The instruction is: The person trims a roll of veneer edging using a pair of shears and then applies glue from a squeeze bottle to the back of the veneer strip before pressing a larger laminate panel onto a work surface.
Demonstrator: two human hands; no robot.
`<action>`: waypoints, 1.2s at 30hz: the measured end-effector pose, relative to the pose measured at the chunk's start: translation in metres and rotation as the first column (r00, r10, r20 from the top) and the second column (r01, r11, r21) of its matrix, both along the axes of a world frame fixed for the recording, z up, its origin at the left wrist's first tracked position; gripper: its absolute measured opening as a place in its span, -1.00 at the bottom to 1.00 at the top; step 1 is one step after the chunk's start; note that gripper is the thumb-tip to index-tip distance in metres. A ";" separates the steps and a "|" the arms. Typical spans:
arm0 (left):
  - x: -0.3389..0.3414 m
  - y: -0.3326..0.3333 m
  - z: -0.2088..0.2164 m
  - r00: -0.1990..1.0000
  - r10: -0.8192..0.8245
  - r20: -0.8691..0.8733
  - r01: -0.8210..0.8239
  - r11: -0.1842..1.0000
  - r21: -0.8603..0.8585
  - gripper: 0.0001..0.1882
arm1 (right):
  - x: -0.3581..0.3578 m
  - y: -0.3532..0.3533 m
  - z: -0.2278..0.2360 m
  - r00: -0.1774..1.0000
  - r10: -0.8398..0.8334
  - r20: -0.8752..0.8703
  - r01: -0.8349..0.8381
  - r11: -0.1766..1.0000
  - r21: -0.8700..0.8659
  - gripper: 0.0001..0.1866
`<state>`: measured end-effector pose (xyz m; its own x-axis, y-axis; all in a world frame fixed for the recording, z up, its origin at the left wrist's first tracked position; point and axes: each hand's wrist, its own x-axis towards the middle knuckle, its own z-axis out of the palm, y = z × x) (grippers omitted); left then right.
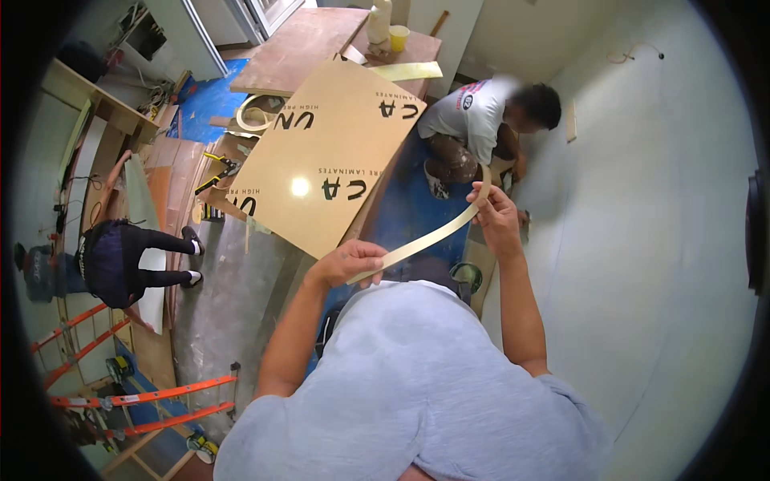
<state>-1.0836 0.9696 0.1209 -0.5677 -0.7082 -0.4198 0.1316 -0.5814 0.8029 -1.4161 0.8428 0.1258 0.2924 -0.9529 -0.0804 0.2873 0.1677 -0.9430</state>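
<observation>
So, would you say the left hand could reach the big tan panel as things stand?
Probably yes: the tan panel lies near the left hand, nothing visibly between, though that hand holds a pale strip.

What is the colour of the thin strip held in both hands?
The strip is pale tan, best seen in the head view.

I hold a smooth, matt strip (433, 236) at the lower right of the glossy, smooth tan panel (293, 160); above that panel, a board (301, 44) looks like matt wood; below it, my shirt (377, 385) is wrinkled cloth.
</observation>
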 end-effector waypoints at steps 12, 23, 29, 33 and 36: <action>0.000 -0.018 -0.043 0.971 0.182 0.155 -0.172 0.982 -0.078 -0.81 | 0.076 -0.081 -0.008 0.775 0.548 -0.315 -0.524 0.835 0.164 -0.69; -0.047 -0.227 -0.037 0.981 0.163 0.108 -0.169 0.984 0.049 -0.77 | 0.044 -0.282 -0.054 0.854 0.506 0.121 -0.520 0.836 0.174 -0.66; 0.011 -0.423 -0.069 0.572 0.747 0.340 -0.652 0.665 -0.365 -0.74 | -0.023 -0.365 -0.050 0.975 0.180 -0.131 -0.154 0.970 0.189 -0.59; 0.082 -0.583 -0.095 0.151 0.924 0.351 -0.406 0.381 -0.830 -0.29 | -0.067 -0.385 -0.057 0.998 -0.014 -0.067 0.028 0.976 0.214 -0.64; 0.121 -0.667 -0.118 0.165 0.931 0.325 -0.269 0.360 -0.894 -0.24 | -0.097 -0.383 -0.057 0.993 -0.043 -0.108 0.068 0.967 0.245 -0.64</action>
<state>-0.9621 0.3026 0.0030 0.4950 -0.8086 0.3182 -0.5838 -0.0383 0.8110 -1.5131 0.4602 0.0685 0.2178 -0.9139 -0.3426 0.2085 0.3865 -0.8984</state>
